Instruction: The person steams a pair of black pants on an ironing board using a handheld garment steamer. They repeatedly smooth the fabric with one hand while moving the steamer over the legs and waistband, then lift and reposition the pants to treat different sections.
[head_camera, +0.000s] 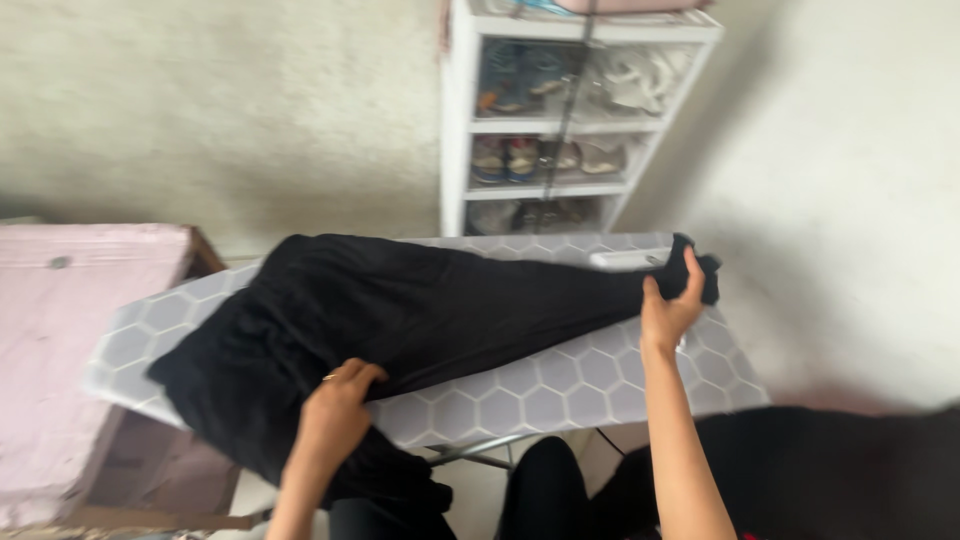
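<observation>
**Black garment stretched along the board, both ends gripped, not yet flat**

Nearest, bottom centre-left of frame: left hand (335, 405), fingers curled down and closed on the wide end of the black garment (420, 310). A ring shows on one finger. That wide end bunches up w/ folds and part of it hangs off the near edge of the ironing board (560, 385), lower left.

Bottom right: a dark mass of more black fabric (830, 470), blurred, can't tell what piece it is.

Mid frame, right of centre: right hand (668, 305) at the narrow end of the garment, fingers wrapped & clamped on a wad of cloth, pulling it toward the board's right end. A white object (628, 260) lies just beside that hand on the board; prob. an iron rest or similar, too blurred to say.

Progress, as I judge it: garment is on the board & drawn lengthwise, middle stretch fairly taut. Left to do: wide end is crumpled and overhanging, narrow end is balled in the fist, so nothing is smoothed flat so far. No iron clearly in view.

Left edge: a pink-covered surface (70, 330) on a wooden frame.

Farthest, top centre: white shoe rack (455, 130) against the wall, pairs of shoes on its shelves.
</observation>
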